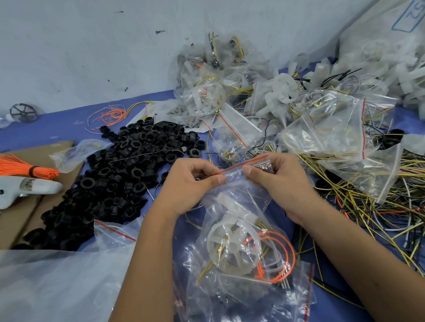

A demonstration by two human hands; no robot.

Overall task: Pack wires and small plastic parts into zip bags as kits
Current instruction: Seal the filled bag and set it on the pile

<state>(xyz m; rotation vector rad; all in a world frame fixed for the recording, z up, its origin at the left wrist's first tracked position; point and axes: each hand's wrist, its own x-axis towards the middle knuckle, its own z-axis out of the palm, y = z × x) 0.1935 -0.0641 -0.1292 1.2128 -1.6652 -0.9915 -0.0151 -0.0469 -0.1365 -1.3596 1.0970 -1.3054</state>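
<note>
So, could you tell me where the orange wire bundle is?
The orange wire bundle lies far left on the cardboard, just above the white controller.

Bare forearms, no sleeves/gloves.

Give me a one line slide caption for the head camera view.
Both hands, left and right, pinch the red zip strip of a kit bag holding a white plastic wheel and orange wire.

Small assembly workshop, blue worktable (57,128) heaped with black rings (129,163), loose wires (390,212), bagged kits (215,88)
</note>
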